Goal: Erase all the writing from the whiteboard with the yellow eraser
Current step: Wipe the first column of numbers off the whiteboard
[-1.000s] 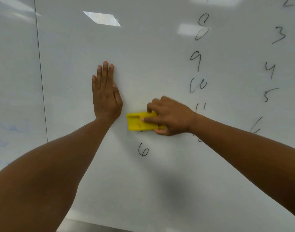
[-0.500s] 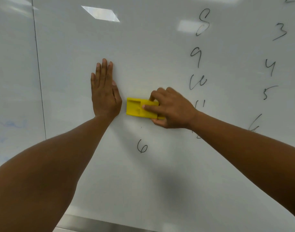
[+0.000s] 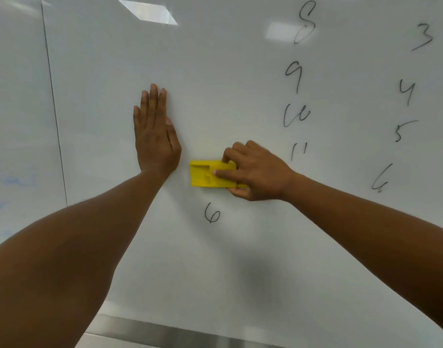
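Two bare hands against whiteboard (image 3: 240, 259). Left hand (image 3: 156, 136) flat on board, fingers straight and together, pointing up, thumb alongside; holds nothing. Right hand (image 3: 255, 172) grips yellow eraser (image 3: 206, 174): fingers curled over top edge, one finger laid along face, thumb tucked beneath lower edge. Eraser pressed flat to board, long side roughly level, just right of left wrist but apart from it. Moulded recess visible on eraser's face, left half uncovered.

Black handwritten digits on board. Lone "6" (image 3: 211, 214) directly below eraser, near but not touching. Column right of eraser hand, top to bottom: "8" (image 3: 305, 22), "9" (image 3: 294, 75), "10" (image 3: 296, 116), "11" (image 3: 298, 151). Further column toward right edge: "3" (image 3: 422, 38), "4" (image 3: 407, 91), "5" (image 3: 402, 130), then a looped stroke (image 3: 381, 179), possibly another 6, too loose to read surely. Short stroke cut off at far right edge.

Board surface above and left of eraser bare of marks. Thin dark vertical seam (image 3: 53, 101) divides board from neighbouring panel on left; faint blue smudges (image 3: 13, 178) on that panel. Ceiling light reflections (image 3: 149, 12) near top. Metal ledge (image 3: 165, 332) along bottom edge. Soft shadow of forearm on board below right wrist.
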The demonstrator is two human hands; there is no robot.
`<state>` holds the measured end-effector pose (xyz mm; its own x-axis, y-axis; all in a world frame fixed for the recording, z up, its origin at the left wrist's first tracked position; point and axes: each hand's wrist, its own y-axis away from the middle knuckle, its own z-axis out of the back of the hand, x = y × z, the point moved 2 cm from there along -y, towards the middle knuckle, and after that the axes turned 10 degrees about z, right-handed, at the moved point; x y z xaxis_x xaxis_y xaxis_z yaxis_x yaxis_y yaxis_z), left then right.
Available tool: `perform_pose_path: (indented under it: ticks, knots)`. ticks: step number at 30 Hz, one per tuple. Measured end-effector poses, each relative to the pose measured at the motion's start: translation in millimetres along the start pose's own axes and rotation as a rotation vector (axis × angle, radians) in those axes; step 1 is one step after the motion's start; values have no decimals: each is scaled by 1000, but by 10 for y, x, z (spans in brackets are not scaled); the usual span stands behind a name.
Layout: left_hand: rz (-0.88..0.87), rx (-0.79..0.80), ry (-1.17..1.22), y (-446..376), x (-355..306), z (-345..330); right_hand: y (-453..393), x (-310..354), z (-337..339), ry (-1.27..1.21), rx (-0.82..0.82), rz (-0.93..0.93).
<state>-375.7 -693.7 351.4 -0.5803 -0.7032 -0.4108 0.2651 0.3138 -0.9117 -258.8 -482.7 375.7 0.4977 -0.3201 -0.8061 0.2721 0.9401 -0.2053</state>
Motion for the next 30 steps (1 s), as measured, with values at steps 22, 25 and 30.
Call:
perform_pose_path:
  ticks: [22, 25, 30]
  knots:
    - [13, 46, -45, 143, -20, 45, 115, 423, -143, 15, 464, 267]
    - [13, 62, -40, 156, -22, 65, 110, 414, -141, 31, 484, 274]
    - [24, 95, -59, 167, -38, 60, 39, 282, 3, -1, 294, 6]
